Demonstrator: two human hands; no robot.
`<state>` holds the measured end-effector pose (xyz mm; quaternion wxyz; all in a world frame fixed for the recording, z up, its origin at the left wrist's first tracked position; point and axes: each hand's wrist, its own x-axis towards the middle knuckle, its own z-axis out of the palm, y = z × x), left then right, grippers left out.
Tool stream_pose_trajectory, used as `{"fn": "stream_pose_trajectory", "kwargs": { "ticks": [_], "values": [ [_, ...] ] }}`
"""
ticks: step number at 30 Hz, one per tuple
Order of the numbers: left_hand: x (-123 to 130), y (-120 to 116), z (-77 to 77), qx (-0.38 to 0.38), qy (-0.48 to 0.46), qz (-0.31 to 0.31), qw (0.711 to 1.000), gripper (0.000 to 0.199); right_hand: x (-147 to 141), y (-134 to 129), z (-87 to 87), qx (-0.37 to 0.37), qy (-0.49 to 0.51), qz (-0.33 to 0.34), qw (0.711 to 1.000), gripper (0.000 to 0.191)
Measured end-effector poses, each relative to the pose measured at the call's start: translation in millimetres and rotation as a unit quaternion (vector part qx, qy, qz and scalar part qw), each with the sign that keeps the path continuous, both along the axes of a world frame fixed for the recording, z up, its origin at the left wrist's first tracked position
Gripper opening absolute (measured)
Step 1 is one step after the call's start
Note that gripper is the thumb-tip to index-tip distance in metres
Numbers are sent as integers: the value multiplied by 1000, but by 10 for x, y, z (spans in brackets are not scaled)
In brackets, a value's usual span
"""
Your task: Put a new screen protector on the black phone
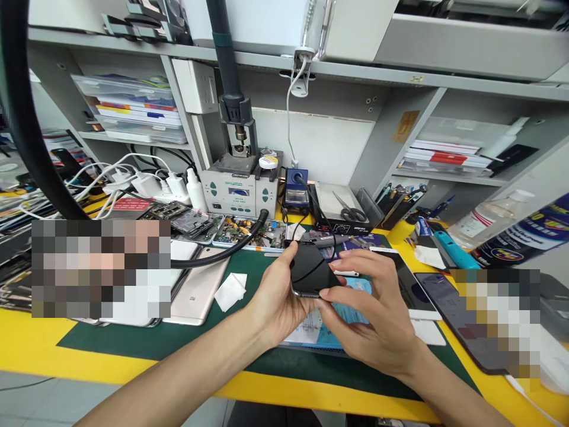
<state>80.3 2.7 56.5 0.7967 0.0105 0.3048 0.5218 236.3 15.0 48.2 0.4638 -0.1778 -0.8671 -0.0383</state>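
Note:
A smartphone (313, 270) with a dark, glossy face is held above the bench, tilted. My left hand (278, 296) grips its left side, thumb on the upper edge and fingers underneath. On the right, my right hand (373, 302) pinches the phone's lower right edge between thumb and fingers. Below the hands lies a blue-and-white printed sheet or pad (324, 335), partly covered by them, on the green mat (146, 344). A folded white tissue (230, 292) rests left of my left hand.
A gold phone (200, 287) and other phones lie left. A white-framed tablet (411, 284) and a dark phone (462, 320) lie right. Behind stand a parts tray (249, 234), a rework station (235, 193) and scissors (349, 207). A black hose (213, 258) crosses the left side.

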Motion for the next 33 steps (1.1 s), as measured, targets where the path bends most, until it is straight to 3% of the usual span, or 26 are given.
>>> {"fn": "stream_pose_trajectory", "kwargs": {
  "ticks": [10,15,25,33],
  "values": [
    [10,-7,1,-10,8,23,1000,35,6,19,-21,0,15,11,1000,27],
    [16,-21,43,8,8,15,1000,44,28,50,-35,-13,31,16,999,34],
    [7,-34,18,-9,-6,22,1000,39,16,42,-59,-17,25,31,999,26],
    [10,-24,4,71,1,-32,997,42,103,141,-27,-28,23,69,997,30]
  ]
}}
